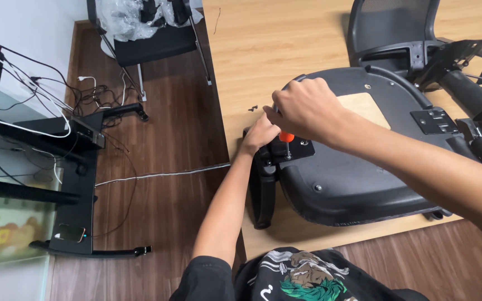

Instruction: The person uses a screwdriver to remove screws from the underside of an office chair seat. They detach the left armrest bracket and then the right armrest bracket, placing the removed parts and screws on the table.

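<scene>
Right hand is gripping an orange-handled screwdriver; left hand is clasping the matte black armrest bracket; smooth moulded seat shell is lying upturned on the pale woodgrain desk.

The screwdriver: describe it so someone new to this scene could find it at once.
Start at the wooden table and the upturned black chair seat lying on it. At the seat's left edge, both hands meet over the armrest bracket. The screwdriver stands upright there under the right hand, its orange handle the only bright colour among black parts.

Both hands — left hand, right hand — work a screwdriver on the chair seat.
</scene>
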